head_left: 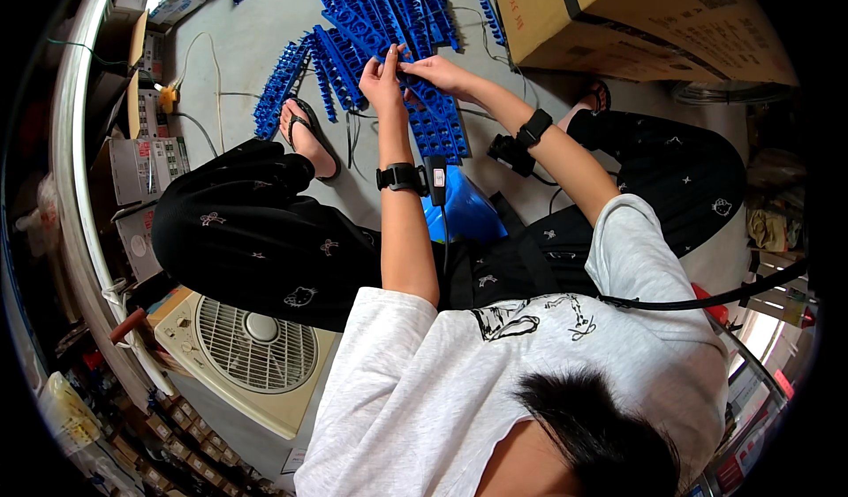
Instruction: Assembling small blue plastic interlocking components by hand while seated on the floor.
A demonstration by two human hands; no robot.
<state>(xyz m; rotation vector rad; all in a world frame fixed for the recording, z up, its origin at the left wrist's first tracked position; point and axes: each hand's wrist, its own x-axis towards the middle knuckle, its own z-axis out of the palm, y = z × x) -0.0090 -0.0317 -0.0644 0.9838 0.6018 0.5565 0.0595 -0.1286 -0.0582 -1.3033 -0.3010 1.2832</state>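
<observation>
Grey floor (274,22) beneath blue strips (367,20); left hand (383,86) and right hand (444,74) close together over them, fingers bent, grip unclear.

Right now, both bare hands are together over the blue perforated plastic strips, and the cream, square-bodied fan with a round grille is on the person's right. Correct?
Only the side is wrong: the head view shows the cream fan on the person's left. The left hand and right hand are together over the blue plastic strips.
</observation>
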